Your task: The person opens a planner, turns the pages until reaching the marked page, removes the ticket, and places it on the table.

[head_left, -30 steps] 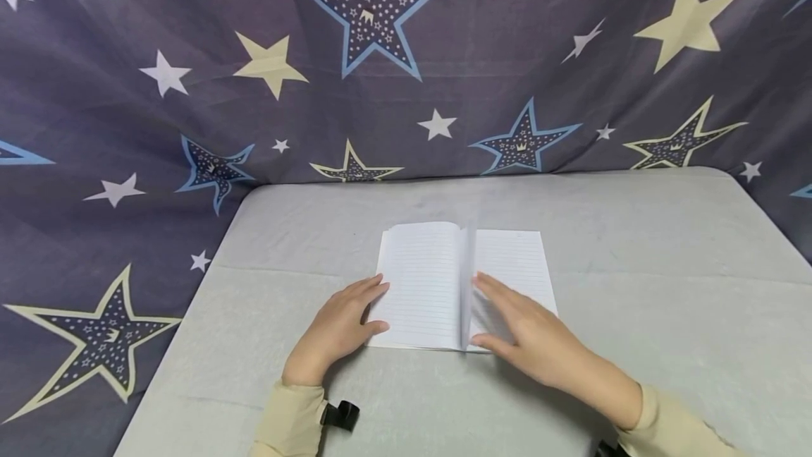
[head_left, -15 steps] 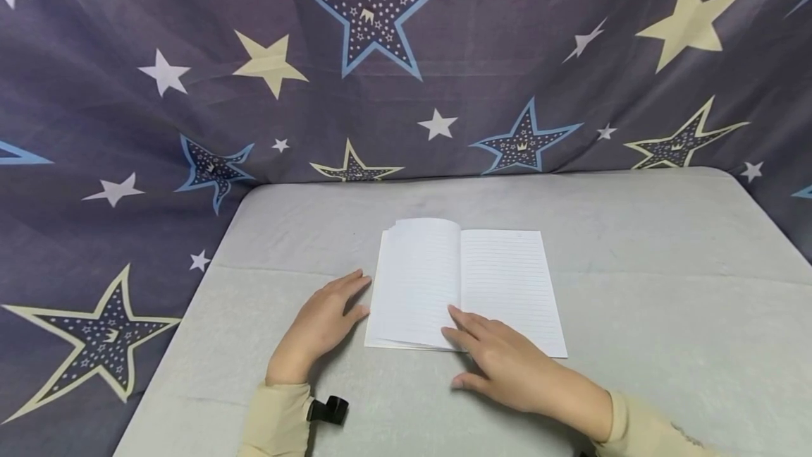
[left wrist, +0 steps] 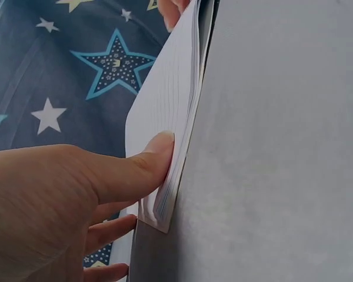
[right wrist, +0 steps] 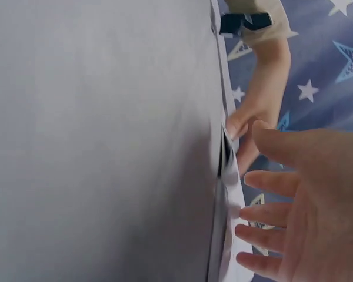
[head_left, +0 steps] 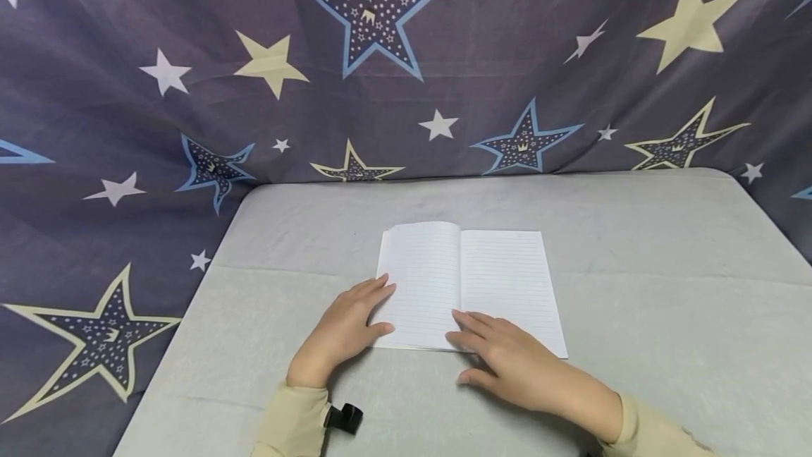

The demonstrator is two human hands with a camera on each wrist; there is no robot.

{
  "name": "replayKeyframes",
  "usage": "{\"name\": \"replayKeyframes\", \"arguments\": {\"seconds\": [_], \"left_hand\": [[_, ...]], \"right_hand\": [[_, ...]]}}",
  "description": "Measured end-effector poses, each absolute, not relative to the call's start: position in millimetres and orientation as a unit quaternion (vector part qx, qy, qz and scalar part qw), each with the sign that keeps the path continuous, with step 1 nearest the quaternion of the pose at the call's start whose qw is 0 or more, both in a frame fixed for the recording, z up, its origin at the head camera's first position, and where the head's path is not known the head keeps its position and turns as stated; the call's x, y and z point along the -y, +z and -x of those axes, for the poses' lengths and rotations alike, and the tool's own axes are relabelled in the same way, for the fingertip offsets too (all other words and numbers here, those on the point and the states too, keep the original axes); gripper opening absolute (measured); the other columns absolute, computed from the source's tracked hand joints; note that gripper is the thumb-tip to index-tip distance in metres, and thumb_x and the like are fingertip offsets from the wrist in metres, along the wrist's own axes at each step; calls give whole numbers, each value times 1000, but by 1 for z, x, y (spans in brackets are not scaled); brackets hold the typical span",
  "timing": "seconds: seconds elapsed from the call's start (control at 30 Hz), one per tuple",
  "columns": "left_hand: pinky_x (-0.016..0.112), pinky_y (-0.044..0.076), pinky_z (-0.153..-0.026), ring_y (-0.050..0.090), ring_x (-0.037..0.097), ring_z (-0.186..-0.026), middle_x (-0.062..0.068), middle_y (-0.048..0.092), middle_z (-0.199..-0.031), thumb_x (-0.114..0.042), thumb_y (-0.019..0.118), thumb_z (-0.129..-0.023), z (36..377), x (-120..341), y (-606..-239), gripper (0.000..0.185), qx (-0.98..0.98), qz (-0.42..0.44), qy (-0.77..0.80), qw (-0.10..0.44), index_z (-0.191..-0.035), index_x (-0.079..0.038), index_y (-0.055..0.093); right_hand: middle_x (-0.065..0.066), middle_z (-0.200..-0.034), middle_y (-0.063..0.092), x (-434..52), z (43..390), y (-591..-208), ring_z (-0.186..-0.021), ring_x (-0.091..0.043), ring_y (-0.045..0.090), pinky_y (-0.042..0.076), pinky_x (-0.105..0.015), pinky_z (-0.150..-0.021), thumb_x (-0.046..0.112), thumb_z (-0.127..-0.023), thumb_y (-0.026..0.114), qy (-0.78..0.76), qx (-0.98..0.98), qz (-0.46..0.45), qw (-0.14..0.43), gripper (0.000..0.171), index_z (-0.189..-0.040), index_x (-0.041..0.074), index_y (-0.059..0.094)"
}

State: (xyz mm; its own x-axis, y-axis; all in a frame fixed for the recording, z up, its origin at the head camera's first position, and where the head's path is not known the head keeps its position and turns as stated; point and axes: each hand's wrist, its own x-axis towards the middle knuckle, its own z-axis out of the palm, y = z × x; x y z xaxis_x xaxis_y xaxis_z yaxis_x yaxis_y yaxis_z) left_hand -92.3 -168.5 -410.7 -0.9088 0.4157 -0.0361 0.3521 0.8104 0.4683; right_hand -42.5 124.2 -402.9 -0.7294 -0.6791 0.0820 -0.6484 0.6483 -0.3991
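An open notebook with blank ruled pages lies on the grey-covered table. My left hand is at its left edge, the thumb and fingertips resting on the left page. In the left wrist view the thumb lies on the page near the corner, with the stacked sheet edges showing beside it. My right hand is over the near edge by the spine, its fingertips on the bottom of the left page. Seen from the right wrist, the right hand's fingers are spread and relaxed, holding nothing.
The grey table cover extends around the notebook, with a fold line across it. Behind and to the left hangs a dark curtain printed with stars. A black strap mount sits on the left wrist.
A page that stood upright at the spine has gone over to the left and lies flat. The right hand moved left and nearer; the left hand drew back, then returned onto the page.
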Motion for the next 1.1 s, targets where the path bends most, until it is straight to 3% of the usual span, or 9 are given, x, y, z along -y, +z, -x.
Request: {"name": "replayKeyframes", "arguments": {"seconds": [0.4,0.6,0.77,0.9,1.1], "left_hand": [[53,31,-113,37,34,-141,12,43,-152,-21,78,-86,92,168,-412,64,-950,-204,228,64,-142,-3,53],[53,31,-113,37,34,-141,12,43,-153,-22,78,-86,93,169,-414,64,-950,-206,226,62,-142,-4,53],[53,31,-113,37,34,-141,12,42,-153,-23,77,-87,93,170,-414,64,-950,-206,225,63,-143,-4,53],[53,31,-114,36,34,-141,11,42,-153,-22,77,-87,93,170,-414,64,-951,-204,223,65,-143,-4,52],[52,30,-114,36,34,-141,11,41,-154,-22,77,-87,94,169,-413,64,-951,-201,223,69,-143,-5,52]], "right_hand": [[-9,-142,55,-184,59,-399,-131,-33,50,42,-53,-104,26,-90,74,-272,-899,342,-23,45,-132,12,64],[-11,-142,55,-213,63,-405,-130,-36,50,40,-52,-103,29,-83,80,-263,-905,334,-31,54,-132,12,64],[-16,-147,49,-230,69,-413,-133,-42,43,35,-46,-110,34,-73,86,-245,-912,329,-21,70,-135,13,62],[-18,-149,46,-237,74,-418,-134,-43,40,38,-54,-106,38,-67,88,-236,-913,333,-13,79,-137,14,60],[-21,-150,43,-241,77,-420,-135,-48,36,37,-66,-99,47,-68,82,-246,-909,337,6,79,-137,13,61]]}}
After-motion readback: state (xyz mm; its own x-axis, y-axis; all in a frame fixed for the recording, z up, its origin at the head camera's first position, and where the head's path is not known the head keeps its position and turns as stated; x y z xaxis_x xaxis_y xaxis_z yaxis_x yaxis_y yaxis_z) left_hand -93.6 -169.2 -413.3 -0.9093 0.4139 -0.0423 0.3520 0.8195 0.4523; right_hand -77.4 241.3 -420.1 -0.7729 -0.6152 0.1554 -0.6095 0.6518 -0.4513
